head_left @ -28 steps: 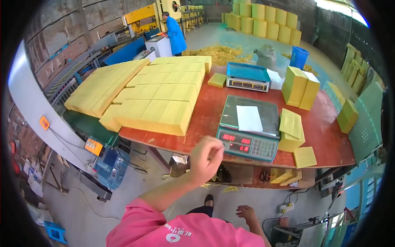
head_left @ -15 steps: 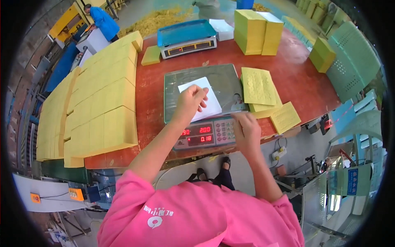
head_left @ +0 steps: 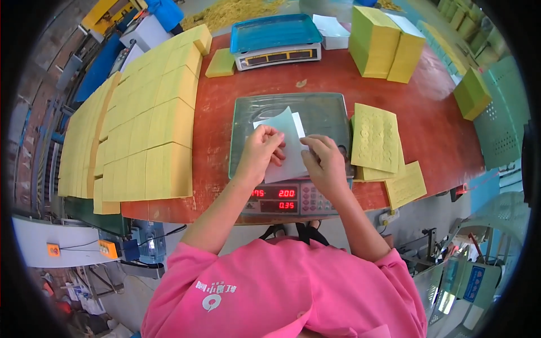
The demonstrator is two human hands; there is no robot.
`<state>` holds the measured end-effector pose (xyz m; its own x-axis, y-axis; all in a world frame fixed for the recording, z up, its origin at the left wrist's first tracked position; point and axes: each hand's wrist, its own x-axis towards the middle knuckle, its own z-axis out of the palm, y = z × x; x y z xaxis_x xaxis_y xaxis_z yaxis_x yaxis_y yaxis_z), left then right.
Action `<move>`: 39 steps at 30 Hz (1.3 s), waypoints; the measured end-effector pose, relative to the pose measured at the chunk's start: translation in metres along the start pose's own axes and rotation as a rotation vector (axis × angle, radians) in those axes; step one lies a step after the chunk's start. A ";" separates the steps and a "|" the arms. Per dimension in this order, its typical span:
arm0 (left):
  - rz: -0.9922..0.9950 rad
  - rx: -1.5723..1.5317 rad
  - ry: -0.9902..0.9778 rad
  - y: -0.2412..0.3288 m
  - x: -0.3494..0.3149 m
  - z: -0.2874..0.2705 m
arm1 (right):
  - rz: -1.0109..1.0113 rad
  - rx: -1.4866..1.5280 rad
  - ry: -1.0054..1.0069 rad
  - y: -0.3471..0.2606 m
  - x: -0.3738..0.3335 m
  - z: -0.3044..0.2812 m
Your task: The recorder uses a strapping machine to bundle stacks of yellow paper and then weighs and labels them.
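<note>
A thin white sheet of paper [head_left: 288, 166] stands tilted and slightly curled above the scale's pan, between my two hands. My left hand [head_left: 264, 151] is closed, its fingers curled at the sheet's left side. At the right edge, my right hand [head_left: 326, 163] pinches the sheet between thumb and forefinger. Behind it, more white paper [head_left: 300, 121] lies on the glassy pan [head_left: 327, 107] of a digital scale. Red digits glow on the scale's front panel [head_left: 286, 200], below my hands.
Yellow paper bundles [head_left: 152, 124] fill the left of the red table [head_left: 270, 84]. Embossed yellow sheets [head_left: 375, 138] lie right of the scale. Farther back are a second scale with a blue tray [head_left: 276, 32], white paper [head_left: 331, 28] and tall yellow stacks [head_left: 375, 45].
My right hand has come left and up to the paper. A sheet is now raised off the white paper on the pan. The view has shifted, and the scale's digits have changed.
</note>
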<state>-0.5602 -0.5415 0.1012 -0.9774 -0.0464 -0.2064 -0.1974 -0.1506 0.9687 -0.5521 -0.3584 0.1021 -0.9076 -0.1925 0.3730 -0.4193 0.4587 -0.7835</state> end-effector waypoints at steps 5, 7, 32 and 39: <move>-0.031 -0.087 -0.016 0.002 0.000 0.002 | 0.196 0.496 -0.085 0.003 0.000 0.012; -0.024 -0.078 -0.023 0.001 0.001 0.002 | 0.237 0.594 -0.121 0.003 -0.001 0.016; -0.032 -0.101 -0.074 0.003 0.002 -0.001 | 0.339 0.545 -0.097 -0.010 0.013 0.015; 0.008 -0.066 -0.060 0.001 0.002 0.004 | 0.396 0.600 -0.191 0.000 0.026 0.014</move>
<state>-0.5628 -0.5380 0.1019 -0.9822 0.0110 -0.1878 -0.1857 -0.2153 0.9587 -0.5758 -0.3760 0.1051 -0.9578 -0.2842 -0.0433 0.0504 -0.0175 -0.9986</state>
